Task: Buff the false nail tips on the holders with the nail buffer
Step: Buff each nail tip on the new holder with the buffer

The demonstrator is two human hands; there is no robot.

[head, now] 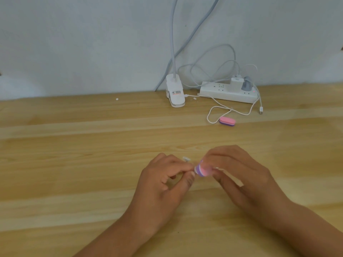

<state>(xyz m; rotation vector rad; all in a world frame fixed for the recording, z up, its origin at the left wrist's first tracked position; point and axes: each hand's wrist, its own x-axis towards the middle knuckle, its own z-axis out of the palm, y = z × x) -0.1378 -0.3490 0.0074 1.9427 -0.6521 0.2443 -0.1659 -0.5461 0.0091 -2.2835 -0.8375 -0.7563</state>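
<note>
Middle of light wooden counter (74, 164), toward near edge. Pinching small pale false nail tip (186, 159) on clear holder in curled left hand (163, 182), steadying for buffing. Gripping pink-and-purple foam nail buffer block (203, 170) in curled right hand (246, 175), end-on at tip; contact blurred. Spare pink-purple buffer (227, 121) parked near far edge, by white power strip (228, 92).

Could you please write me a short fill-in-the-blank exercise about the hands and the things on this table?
1. The nail buffer gripped by the right hand is pink and ____.
2. The left hand pinches a pale nail tip holder, held up to the ____ in the other hand.
3. A spare buffer lies on the table in front of the power strip, whose colour is ____.
Missing words: purple; buffer; white.
</note>
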